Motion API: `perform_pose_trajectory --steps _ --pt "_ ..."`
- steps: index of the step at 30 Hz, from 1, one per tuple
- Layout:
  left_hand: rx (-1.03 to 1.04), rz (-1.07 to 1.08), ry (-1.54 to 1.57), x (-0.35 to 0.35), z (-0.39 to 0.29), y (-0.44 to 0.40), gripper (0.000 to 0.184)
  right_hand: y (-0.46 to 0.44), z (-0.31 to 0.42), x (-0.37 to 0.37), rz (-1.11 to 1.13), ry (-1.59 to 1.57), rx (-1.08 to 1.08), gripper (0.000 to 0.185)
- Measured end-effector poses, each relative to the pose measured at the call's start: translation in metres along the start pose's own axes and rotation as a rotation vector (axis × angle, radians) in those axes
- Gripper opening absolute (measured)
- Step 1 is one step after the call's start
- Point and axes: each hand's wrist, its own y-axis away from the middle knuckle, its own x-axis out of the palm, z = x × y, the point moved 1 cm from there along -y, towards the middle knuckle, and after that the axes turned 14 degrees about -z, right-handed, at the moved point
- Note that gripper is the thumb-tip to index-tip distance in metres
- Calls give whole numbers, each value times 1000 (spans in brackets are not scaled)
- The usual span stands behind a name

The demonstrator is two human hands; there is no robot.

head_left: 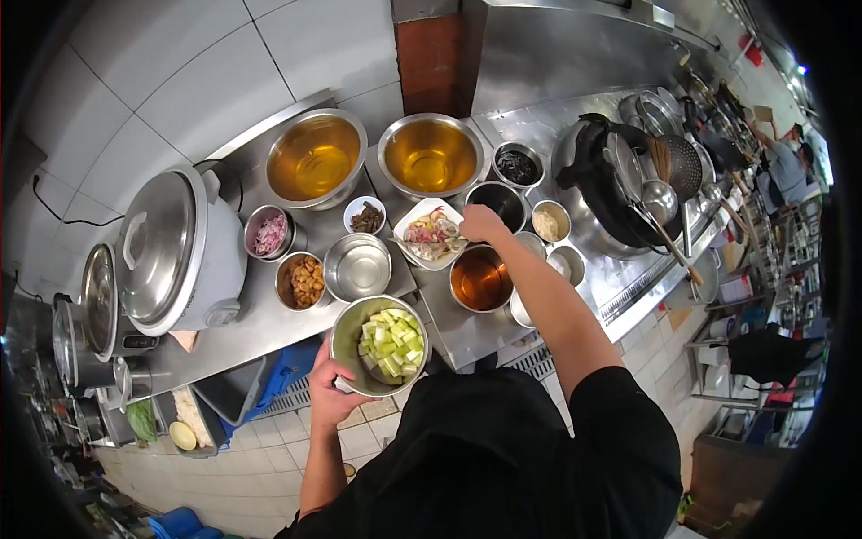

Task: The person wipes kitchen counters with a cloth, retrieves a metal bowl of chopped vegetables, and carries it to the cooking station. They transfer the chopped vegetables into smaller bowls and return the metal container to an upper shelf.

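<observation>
While clamping metal pot (pixel 351 331) of chopped green vegetables (pixel 393 343) in left hand (pixel 331 386), held at near edge of desk (pixel 453 331), reaching right hand (pixel 486 225) to white dish (pixel 435 264), fingers bunched, grip unclear.

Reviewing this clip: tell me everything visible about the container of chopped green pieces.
The container is round, deep and open-topped, smooth and silvery like steel. Pale green, chunky cut pieces lie inside, gathered toward its right side, leaving inner wall bare at left. The left hand grips its outside, near the front edge of the counter. Whether it touches the counter is unclear.
</observation>
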Motion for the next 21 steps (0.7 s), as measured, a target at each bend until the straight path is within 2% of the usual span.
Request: perform_pose_trajectory --steps 1,4,10,11,17,21 --pt "-4 5 15 1 0 4 51 -3 1 -1 60 44 -37 31" --pt "-27 -34 -13 3 -3 18 50 -4 -6 0 -21 49 -126 31" --pt "-73 -66 -75 -8 3 42 47 10 -36 -17 -99 7 -141 27" --pt "-83 -74 -74 -9 4 45 46 10 -43 -19 -58 25 -159 29" --pt "-89 -75 -89 -13 2 46 46 28 -46 -37 -66 -141 8 23" --pt "-71 -66 -95 -13 2 45 45 25 -39 -19 -115 -184 -30 23"
